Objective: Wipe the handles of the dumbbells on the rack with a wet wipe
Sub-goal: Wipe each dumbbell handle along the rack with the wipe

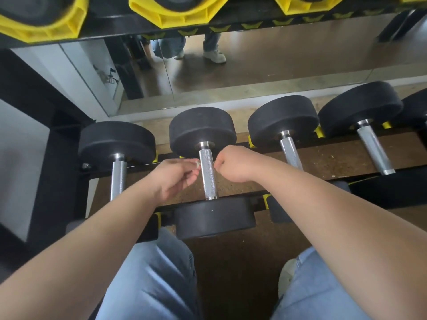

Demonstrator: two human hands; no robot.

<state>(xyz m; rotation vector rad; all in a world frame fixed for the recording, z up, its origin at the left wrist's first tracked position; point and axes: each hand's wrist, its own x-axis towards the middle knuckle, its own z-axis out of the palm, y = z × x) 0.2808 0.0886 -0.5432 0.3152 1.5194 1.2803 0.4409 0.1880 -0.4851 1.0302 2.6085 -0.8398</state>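
On the far left of the rack [381, 192] lay the first handle [118, 179], bare and shiny, with no hand on it.

Next came my left hand [175, 179]. Its fingers were bent in, and the tips pinched a small white bit. I think that was the wipe [196, 164]. It was bunched up tight and sat just beside the left side of the second handle [208, 174], maybe touching it. I could not tell for sure.

The second handle stood between my two hands. Its black ends sat on the rack.

My right hand [233, 163] was just on the other side of that handle. Its fingers were curled in like a fist. I could not tell if it held a part of the wipe or nothing, for the fingers hid it.

To the right lay the third handle [290, 153] and the fourth handle [374, 151], well apart from my hands.

I think I was at the step of wiping the second handle, and I was just getting the wipe onto it. The next move called for laying the wipe flat round the bar and rubbing it up and down the bumpy part. The wipe was so small and bunched that it needed opening up a bit. Then I would have to go on to the next handle.
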